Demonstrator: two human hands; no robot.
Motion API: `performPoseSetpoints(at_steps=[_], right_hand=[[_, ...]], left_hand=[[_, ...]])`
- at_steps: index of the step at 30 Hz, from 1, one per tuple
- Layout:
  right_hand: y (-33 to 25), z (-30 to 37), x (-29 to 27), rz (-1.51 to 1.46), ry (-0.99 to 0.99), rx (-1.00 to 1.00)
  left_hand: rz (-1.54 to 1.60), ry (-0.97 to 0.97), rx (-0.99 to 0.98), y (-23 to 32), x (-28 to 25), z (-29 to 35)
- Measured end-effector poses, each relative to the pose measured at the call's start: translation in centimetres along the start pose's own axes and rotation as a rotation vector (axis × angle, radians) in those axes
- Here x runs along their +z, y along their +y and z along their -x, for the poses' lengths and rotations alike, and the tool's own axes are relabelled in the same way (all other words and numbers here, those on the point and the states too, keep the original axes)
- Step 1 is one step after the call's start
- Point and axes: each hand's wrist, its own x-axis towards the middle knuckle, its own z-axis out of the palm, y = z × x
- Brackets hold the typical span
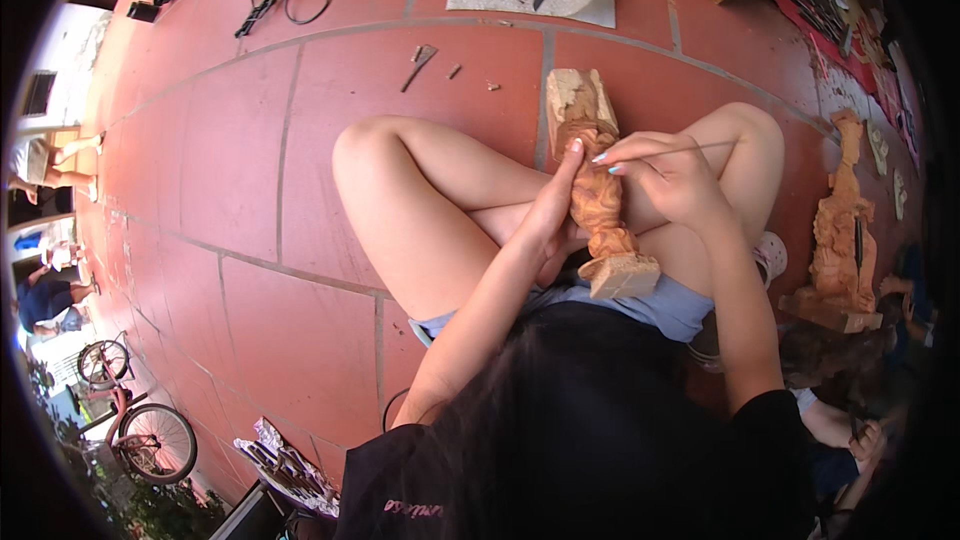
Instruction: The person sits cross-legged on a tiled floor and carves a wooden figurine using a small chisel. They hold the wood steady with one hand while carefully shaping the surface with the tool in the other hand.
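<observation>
A carved wooden figure [597, 195] leans across my lap, rough and pale at its upper block and at its base, orange-brown and wavy in the middle. My left hand [550, 205] is wrapped round its left side, with the thumb lying along the front. In my right hand [682, 185] a thin, dark, stick-like tool [715, 146] is pinched between the fingers. Its front end is close to the upper middle of the carving; whether it touches the wood I cannot tell.
Beside me at right stands a larger wooden carving [838, 240], near another person's hand [868, 442]. Ahead, several carving tools lie on a pale mat [590, 5]. A flat tool [418, 67] and wood chips lie on the red tiles. A bicycle [155, 442] is at far left.
</observation>
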Motion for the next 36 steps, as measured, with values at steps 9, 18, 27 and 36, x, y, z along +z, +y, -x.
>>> performPoseSetpoints(at_steps=[9, 18, 27, 36], right_hand=[[-0.3, 1.0, 1.2, -0.145, 0.057, 0.104], [-0.5, 0.9, 0.1, -0.118, 0.029, 0.147], [0.7, 1.7, -0.4, -0.207, -0.071, 0.105], [-1.6, 1.8, -0.3, -0.076, -0.112, 0.074]], left_hand=[[-0.014, -0.005, 0.065, -1.6, -0.4, 0.5], [0.012, 0.031, 0.129, -2.1, 0.0, -0.5], [-0.039, 0.008, 0.116, -2.1, 0.0, -0.1], [-0.036, -0.012, 0.106, -2.4, -0.8, -1.2]])
